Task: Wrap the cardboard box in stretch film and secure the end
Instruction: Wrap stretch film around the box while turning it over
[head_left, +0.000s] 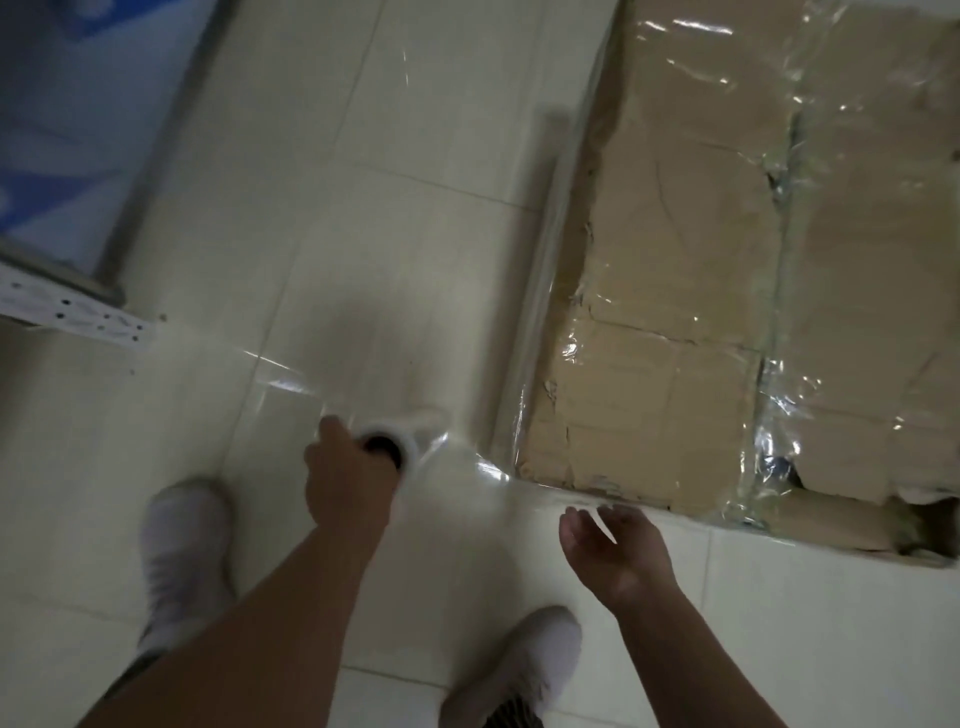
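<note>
Looking down, you've got the cardboard box (675, 270) lying flat on the tiled floor (426, 130) on your right side, its top already covered in shiny, wrinkled film with tears and creases in the cardboard showing through. The near edge of the box looks ragged at the right corner.

Your right hand (608, 556) hangs just short of the box's near-left corner, palm turned inward, fingers (571, 525) loose and spread, holding nothing. It's close to the film but I can't tell if it's actually touching.

Your left hand (343, 478) grips the near end of the stretch film roll (387, 444). It's curled round the rim right by the dark core hole, though it's blurry, so exactly how the grip sits is hard to make out. The roll is low, left of the box and apart from it.

A sheet of film (493, 473) runs tight from the roll across to the box's near-left corner, with another clear stretch fanning out to the left over the tiles.

Your white shoes (182, 545) are planted on the floor below your arms. Upper left there's a blue panel (67, 130) in a metal frame, with a white perforated strip (67, 306) beside it
</note>
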